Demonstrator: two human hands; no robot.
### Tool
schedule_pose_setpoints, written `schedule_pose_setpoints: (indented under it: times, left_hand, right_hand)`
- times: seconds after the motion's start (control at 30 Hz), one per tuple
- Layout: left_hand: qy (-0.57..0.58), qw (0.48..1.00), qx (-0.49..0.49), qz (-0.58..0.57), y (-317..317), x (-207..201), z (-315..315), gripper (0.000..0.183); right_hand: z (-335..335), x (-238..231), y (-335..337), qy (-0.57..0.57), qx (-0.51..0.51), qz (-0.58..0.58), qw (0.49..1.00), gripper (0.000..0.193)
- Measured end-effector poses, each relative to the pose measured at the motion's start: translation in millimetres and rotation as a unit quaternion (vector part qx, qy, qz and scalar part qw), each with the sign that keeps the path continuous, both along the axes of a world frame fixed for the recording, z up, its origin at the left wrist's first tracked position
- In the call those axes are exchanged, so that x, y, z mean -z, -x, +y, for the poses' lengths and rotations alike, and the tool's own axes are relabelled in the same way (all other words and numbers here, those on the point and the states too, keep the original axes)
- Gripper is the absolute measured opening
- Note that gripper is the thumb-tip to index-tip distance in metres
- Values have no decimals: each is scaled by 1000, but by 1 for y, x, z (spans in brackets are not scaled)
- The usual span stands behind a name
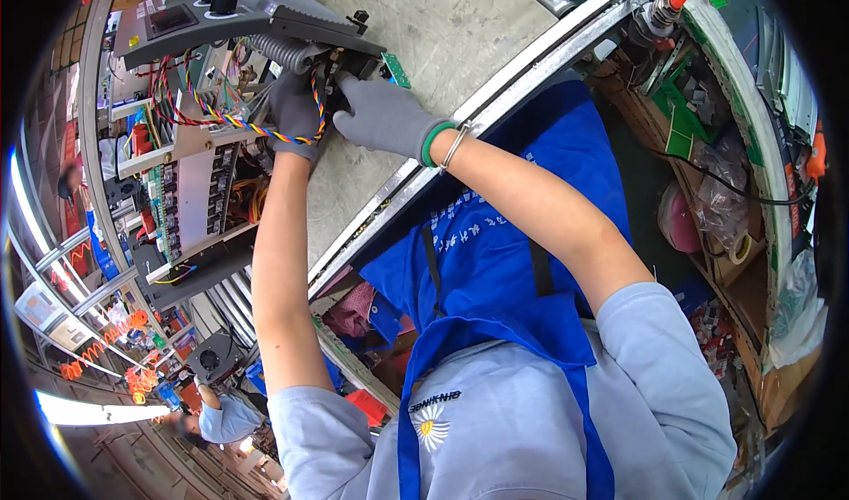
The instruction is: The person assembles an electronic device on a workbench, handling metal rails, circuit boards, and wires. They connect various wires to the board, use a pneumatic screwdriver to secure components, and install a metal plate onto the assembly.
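Both my hands wear grey gloves and meet under the lower edge of a dark grey control panel (287, 15) with blue knobs. My left hand (294, 111) reaches in beside a grey corrugated hose (281, 52); its fingers are mostly hidden behind wires and a dark part. From the right, my right hand (386, 115) closes its fingers and thumb at a small dark part (334, 80), too shaded to name. A twisted bundle of red, yellow and blue wires (256, 129) loops across my left hand. A green circuit board (395, 70) sticks out just above my right hand.
An opened metal machine frame (190, 204) with wiring and boards stands at the left. Beneath my hands is a grey metal worktop (442, 31) with a pale rail edge (531, 71). Shelves with a green bin (681, 129) are at right. Another person (225, 419) works lower left.
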State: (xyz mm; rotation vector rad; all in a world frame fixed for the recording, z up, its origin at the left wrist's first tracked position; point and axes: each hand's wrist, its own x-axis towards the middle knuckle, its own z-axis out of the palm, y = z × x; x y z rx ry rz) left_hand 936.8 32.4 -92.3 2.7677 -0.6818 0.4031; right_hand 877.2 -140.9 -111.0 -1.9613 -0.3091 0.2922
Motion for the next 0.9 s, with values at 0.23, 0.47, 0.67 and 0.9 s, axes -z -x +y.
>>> schedule_pose_setpoints:
  times: [0.23,0.47,0.67,0.9]
  left_hand:
    - [-145,989,-20,5,2,-14,-7,23]
    - [-135,989,47,40,-1,-25,1,33]
    - [-124,982,42,133,3,-34,-1,44]
    - [-99,977,11,190,4,-43,-6,45]
  right_hand:
    - [5,3,-5,9,-2,1,1000,33]
    - [2,-4,-10,-29,-25,36,999,37]
    - [6,-4,-11,-29,-34,43,998,38]
    - [5,-15,-9,-104,-58,157,980,37]
